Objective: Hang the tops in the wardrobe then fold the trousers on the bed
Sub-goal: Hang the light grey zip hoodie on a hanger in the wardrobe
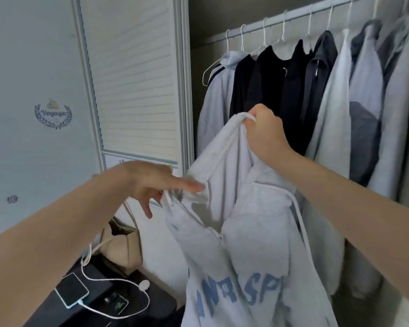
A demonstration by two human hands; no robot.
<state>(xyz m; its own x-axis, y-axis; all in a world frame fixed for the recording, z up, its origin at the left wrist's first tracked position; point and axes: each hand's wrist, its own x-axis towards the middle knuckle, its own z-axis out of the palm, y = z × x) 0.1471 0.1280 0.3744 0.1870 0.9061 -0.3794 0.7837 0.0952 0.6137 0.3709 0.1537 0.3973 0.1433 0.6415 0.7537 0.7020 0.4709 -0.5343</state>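
I have the grey hoodie (250, 232) up in front of the wardrobe rail (293, 14). My right hand (266, 131) is clenched on its hood, and my left hand (151, 185) is loose, fingers just touching the collar (hanger there, I think). If the hood grip slackens, the hoodie could drop onto the phone (72, 290) and cable (118, 283) on the counter (149, 303).

Pale grey hoodie (246, 232) with blue lettering; white hangers (242, 36) carrying black, dark grey and light grey tops (293, 74); black tabletop (132, 300).
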